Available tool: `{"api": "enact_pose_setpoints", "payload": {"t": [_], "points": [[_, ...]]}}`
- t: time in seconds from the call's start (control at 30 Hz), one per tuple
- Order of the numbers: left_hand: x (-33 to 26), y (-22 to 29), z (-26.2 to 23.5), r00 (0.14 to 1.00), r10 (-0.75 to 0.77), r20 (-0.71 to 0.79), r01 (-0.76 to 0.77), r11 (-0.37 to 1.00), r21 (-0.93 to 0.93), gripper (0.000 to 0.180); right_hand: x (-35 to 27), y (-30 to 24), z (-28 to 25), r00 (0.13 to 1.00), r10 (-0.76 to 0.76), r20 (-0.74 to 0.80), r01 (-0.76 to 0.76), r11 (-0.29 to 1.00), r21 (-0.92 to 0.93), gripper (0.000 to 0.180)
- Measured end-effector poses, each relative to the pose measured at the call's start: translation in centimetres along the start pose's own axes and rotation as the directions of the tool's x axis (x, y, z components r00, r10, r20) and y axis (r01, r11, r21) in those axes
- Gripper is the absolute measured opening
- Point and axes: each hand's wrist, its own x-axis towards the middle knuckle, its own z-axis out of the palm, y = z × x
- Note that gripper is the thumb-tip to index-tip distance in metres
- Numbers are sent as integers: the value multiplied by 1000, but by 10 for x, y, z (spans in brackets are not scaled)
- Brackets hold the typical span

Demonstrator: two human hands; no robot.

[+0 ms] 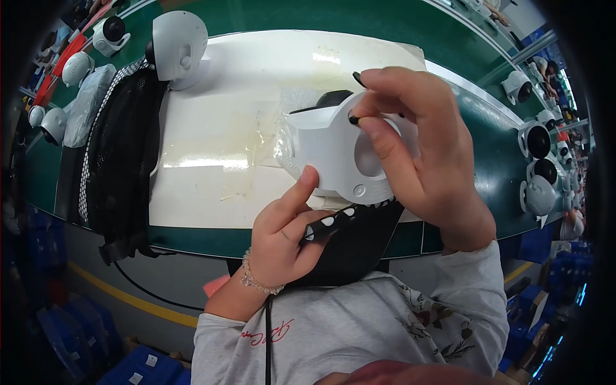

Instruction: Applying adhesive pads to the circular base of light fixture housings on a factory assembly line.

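My left hand (285,234) grips the lower left side of a white camera housing (327,151), its thumb lying on the shell. The housing has a round opening and a small round mark near its lower edge. A black strip with white oval spots (329,224) passes across the left fingers, just under the housing. Above the opening my right hand (423,138) is bent inward. Thumb and a finger are pinched together there, with the index finger raised apart; anything between the tips is too small to make out. Clear bubble wrap (283,144) shows behind the housing.
A white mat (205,189) covers part of the green table (289,16). At left are a white camera (179,48), a black mesh bag (125,154) and a plastic-wrapped item (88,112). Several more cameras (538,196) line the right side. Blue bins (144,367) stand below.
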Motion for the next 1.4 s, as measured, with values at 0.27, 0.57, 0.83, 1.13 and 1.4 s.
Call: {"api": "enact_pose_setpoints", "payload": {"t": [0.27,0.57,0.83,1.13,1.4], "points": [[1,3,-1,1000,-15,3,15,999,-35,26,-6,-37,-12,976,-20,217,144,808,-571,37],[5,0,-1,999,19,27,-16,994,-104,24,-42,-16,-4,993,80,86,-60,976,-207,12],[5,-1,0,1000,-2,5,2,990,-139,21,-56,-14,13,1000,11,-18,-17,927,-374,10],[3,-1,0,999,49,-16,-50,993,-104,23,-79,-38,13,973,16,230,170,624,-763,31],[-2,-1,1,993,116,-37,-120,986,-116,35,-80,-35,2,999,22,-31,-29,968,-249,22]]}}
